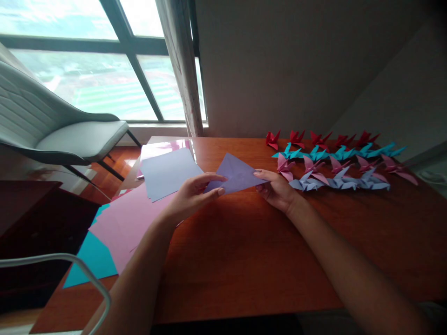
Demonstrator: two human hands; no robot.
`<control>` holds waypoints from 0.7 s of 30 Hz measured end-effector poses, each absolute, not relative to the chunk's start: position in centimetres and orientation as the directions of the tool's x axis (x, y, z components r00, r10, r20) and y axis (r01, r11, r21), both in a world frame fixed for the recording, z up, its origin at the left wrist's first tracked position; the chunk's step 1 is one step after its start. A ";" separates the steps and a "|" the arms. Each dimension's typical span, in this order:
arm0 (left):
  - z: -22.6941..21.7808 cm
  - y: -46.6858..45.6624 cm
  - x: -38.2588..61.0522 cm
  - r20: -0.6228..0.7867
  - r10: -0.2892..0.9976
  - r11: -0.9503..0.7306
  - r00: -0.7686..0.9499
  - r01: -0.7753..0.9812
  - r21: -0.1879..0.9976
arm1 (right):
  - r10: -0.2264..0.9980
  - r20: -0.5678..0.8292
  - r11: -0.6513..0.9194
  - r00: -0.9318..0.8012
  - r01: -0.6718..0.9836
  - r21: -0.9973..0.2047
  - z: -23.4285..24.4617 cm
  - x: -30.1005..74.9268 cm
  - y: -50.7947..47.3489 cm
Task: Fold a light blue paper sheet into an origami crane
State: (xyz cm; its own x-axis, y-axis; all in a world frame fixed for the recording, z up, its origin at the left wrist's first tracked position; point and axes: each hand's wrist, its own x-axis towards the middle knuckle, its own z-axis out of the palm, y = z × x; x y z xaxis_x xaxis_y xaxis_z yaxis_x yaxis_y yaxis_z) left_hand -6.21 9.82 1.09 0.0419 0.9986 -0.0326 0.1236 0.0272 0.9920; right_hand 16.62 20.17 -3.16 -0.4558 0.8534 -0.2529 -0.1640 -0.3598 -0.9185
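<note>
A lavender sheet of origami paper (239,171), creased and diamond-like in outline, is held up above the table between both hands. My left hand (195,193) pinches its left corner between thumb and fingers. On the opposite corner, my right hand (275,188) grips with the thumb on top and fingers beneath. To the right stand rows of folded paper cranes: red cranes (321,140) at the back, then turquoise cranes (316,153), pink cranes (314,167), and lavender cranes (344,180) nearest me.
Left of my hands lie flat lavender sheets (167,172), pink sheets (136,214) and turquoise sheets (92,256) on the brown wooden table (244,270). A shiny package (164,148) lies behind them. A grey chair (84,139) stands by the window, and a white curved rail (80,265) is at lower left.
</note>
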 end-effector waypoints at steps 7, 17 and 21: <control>0.6 10.4 -6.4 -0.062 0.992 0.072 -0.112 0.081 0.994 | 0.852 -0.178 -0.256 -0.493 -0.094 -0.962 -2.3 16.3 19.2; 0.0 10.3 -6.2 -0.047 0.999 0.045 0.020 0.077 0.996 | 0.862 0.038 0.054 -0.505 0.017 -0.998 -1.5 16.6 19.0; 0.1 9.9 -5.8 -0.082 0.991 0.072 0.107 0.093 0.993 | 0.792 -0.031 0.004 -0.610 0.056 -0.998 -1.5 16.5 18.8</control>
State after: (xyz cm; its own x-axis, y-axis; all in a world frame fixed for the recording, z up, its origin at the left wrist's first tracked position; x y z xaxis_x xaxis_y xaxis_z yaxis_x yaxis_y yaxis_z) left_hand -5.80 9.89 0.11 0.1074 0.9908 -0.0821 0.0929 0.0722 0.9931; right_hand 16.46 18.75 -1.52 -0.6100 0.7918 -0.0310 0.0560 0.0041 -0.9984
